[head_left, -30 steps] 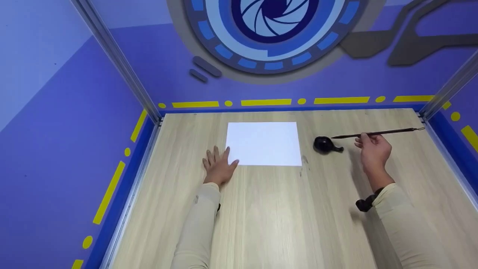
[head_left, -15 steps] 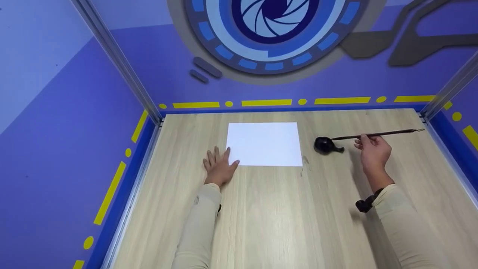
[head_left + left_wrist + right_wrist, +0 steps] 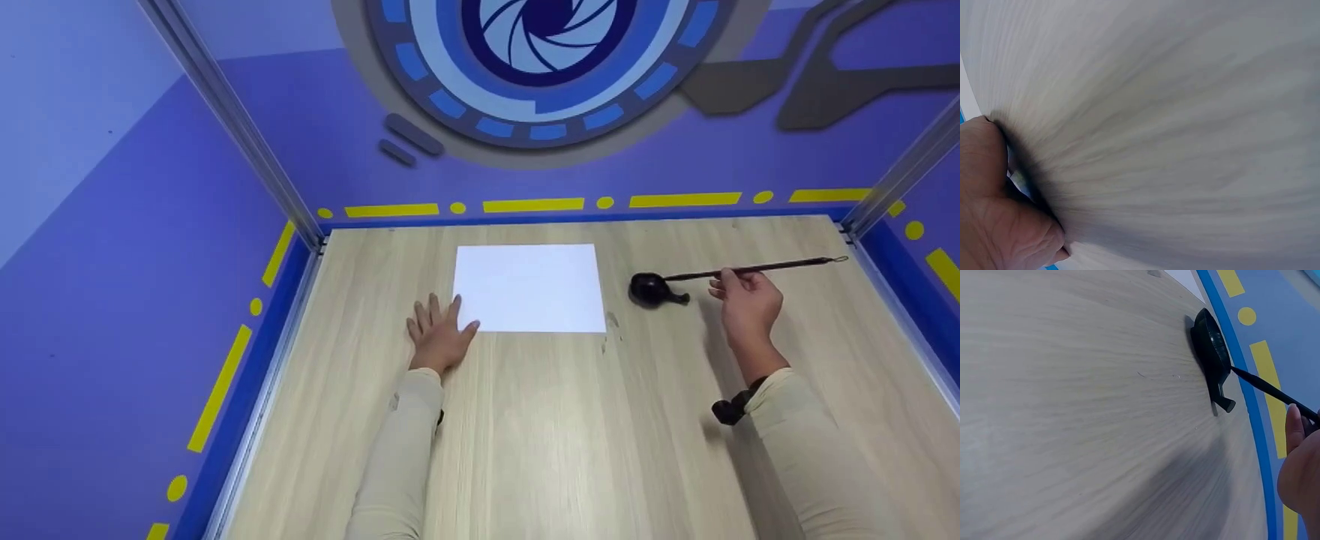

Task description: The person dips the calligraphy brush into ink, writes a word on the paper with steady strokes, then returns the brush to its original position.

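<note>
My left hand [image 3: 441, 339] lies with spread fingers on the table at the lower left corner of a blank white sheet of paper [image 3: 529, 288]; thumb and index finger overlap the sheet's edge. In the left wrist view only part of that hand [image 3: 1002, 208] shows. My right hand [image 3: 750, 307] pinches a dark calligraphy brush [image 3: 784, 265] near its middle, held above the table. The brush tip points left, right at the rim of a small black ink dish [image 3: 648, 290] with a short handle. The right wrist view shows the brush [image 3: 1266, 388] slanting down to the dish [image 3: 1210, 343].
The wooden table [image 3: 540, 435] is closed in by a purple back wall [image 3: 315, 135] and side walls with yellow marks. Small dark smudges [image 3: 611, 322] mark the wood beside the paper's right edge.
The brush tip has dropped slightly from above the ink dish's right side to its rim, the brush still pinched in my right hand. My left hand keeps its place on the paper's corner.
</note>
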